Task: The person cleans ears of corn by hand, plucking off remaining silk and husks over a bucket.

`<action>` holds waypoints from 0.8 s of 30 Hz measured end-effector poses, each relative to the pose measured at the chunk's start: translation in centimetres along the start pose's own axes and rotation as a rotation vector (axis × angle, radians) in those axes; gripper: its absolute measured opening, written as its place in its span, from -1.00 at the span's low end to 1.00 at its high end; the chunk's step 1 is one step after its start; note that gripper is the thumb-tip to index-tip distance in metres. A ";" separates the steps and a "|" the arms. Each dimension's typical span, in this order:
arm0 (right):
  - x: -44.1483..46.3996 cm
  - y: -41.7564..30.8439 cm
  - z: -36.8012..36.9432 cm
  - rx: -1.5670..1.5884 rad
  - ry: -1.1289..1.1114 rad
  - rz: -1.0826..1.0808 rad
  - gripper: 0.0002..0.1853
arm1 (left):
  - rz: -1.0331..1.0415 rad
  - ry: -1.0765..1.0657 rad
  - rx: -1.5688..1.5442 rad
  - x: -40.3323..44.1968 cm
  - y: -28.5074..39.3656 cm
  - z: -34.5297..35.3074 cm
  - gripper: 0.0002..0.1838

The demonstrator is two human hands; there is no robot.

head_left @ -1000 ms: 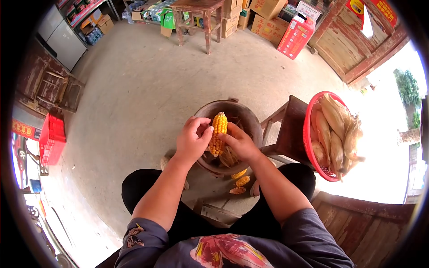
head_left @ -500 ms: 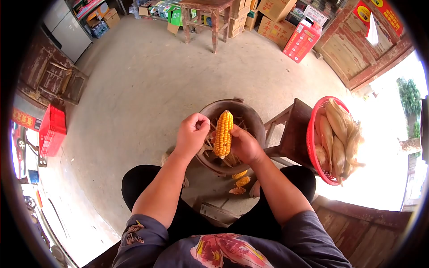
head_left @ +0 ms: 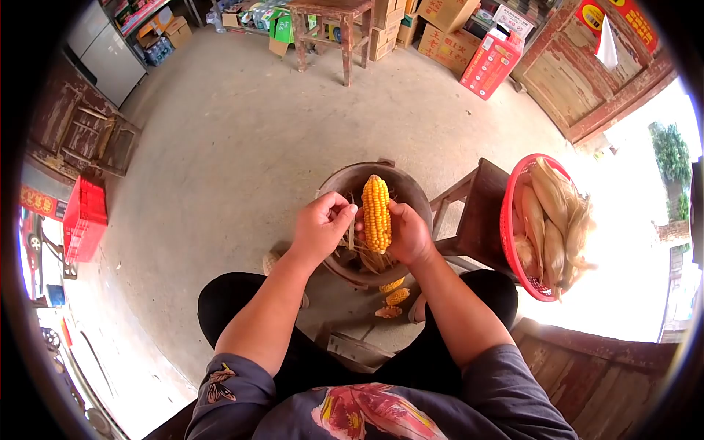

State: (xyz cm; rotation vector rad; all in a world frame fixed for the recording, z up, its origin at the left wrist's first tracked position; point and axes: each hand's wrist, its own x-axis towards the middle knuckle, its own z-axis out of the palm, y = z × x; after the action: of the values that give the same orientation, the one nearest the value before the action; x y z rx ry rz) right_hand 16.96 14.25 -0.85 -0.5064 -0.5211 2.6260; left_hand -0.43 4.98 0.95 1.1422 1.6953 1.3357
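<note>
A bare yellow corn cob (head_left: pixel 376 213) stands nearly upright in my right hand (head_left: pixel 409 233), whose fingers wrap its right side above a round brown tub (head_left: pixel 341 180). Just left of the cob, my left hand (head_left: pixel 321 224) is closed in a pinch, with a thin pale strand hanging at its fingertips. Husk scraps (head_left: pixel 374 261) lie inside the tub below. Between my feet, beyond the tub's near rim, several small yellow cobs (head_left: pixel 397 296) rest on the floor.
To the right, a red basket (head_left: pixel 506 227) of husked corn ears (head_left: pixel 554 249) rests on a dark wooden stool (head_left: pixel 480 213). A red crate (head_left: pixel 85 220) stands at the left. Cartons (head_left: pixel 449 48) and a wooden table (head_left: pixel 346 37) are at the back, near a wooden door (head_left: pixel 565 81).
The cob has shifted slightly right and turned in my right hand. My left hand has moved a little, and a pale strand now shows at its fingertips.
</note>
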 end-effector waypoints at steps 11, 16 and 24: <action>0.3 1.7 0.2 -0.208 0.017 -0.090 -0.59 | 0.265 0.150 0.168 -0.2 1.2 0.2 -0.86; 0.1 2.2 0.3 -0.530 0.130 -0.197 -0.55 | 0.367 0.221 0.399 -0.2 1.4 -0.1 -0.87; -0.7 2.7 1.1 -0.810 0.189 -0.205 -0.55 | 0.468 0.244 0.569 -0.1 1.1 -0.3 -0.85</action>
State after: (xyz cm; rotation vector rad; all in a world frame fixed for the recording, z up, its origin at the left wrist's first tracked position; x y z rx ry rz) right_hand 16.19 11.36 -0.90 -0.8657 -1.4864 2.0577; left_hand -0.39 4.92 2.13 1.8511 2.1565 1.3356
